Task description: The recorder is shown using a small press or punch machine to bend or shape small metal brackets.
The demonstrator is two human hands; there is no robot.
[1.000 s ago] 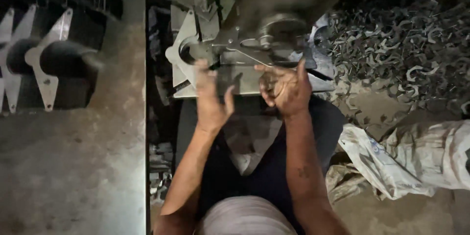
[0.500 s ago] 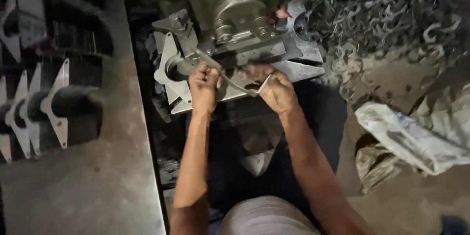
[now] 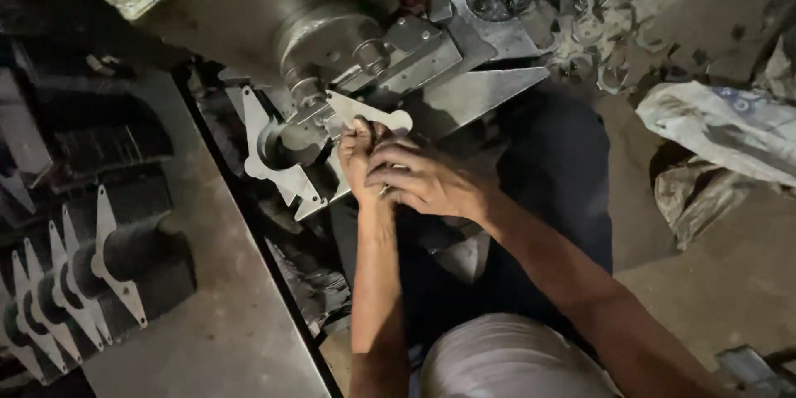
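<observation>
A flat, pale metal plate (image 3: 375,118) with a rounded lobe lies at the die of a grey press machine (image 3: 332,41). My left hand (image 3: 356,157) grips the plate's near edge, fingers closed. Pressed against it from the right, my right hand (image 3: 419,178) curls its fingers over the same plate. Just left of my hands sits a stack of similar plates (image 3: 278,170) with a big round cut-out. My dark trousers (image 3: 547,166) show under my arms.
On the grey table (image 3: 215,323) at the left stand rows of cut plates (image 3: 104,257) threaded on dark rolls. A heap of metal ring scrap (image 3: 597,25) lies at the top right. A white sack (image 3: 730,128) rests on the floor at the right.
My hands were apart a second ago; they have come together at the plate by the die. The view has swung left and closer.
</observation>
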